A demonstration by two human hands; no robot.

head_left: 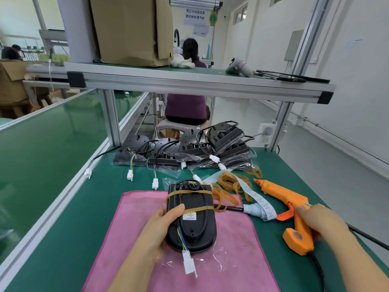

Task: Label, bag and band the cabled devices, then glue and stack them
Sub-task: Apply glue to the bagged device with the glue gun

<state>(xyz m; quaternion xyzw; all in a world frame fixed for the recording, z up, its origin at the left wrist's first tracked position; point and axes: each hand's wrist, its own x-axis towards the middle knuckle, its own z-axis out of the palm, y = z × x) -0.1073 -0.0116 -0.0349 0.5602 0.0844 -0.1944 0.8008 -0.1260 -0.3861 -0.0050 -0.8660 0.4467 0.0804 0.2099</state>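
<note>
Pink cloth (pixel 130 218) cushions the banded device (pixel 193 228) my left hand (pixel 162 226) grips steady; my right hand (pixel 322 220) clasps the glue gun (pixel 284 194), presumably for gluing.

Brown cardboard box (pixel 126 30) on a green-topped aluminium upper shelf (pixel 189 81), crumpled white cloth (pixel 182 61) beside it, grey handheld tool (pixel 240 67) further right, seated person in purple top (pixel 185 106) beyond, pink cloth mat (pixel 122 218) nearest
</note>
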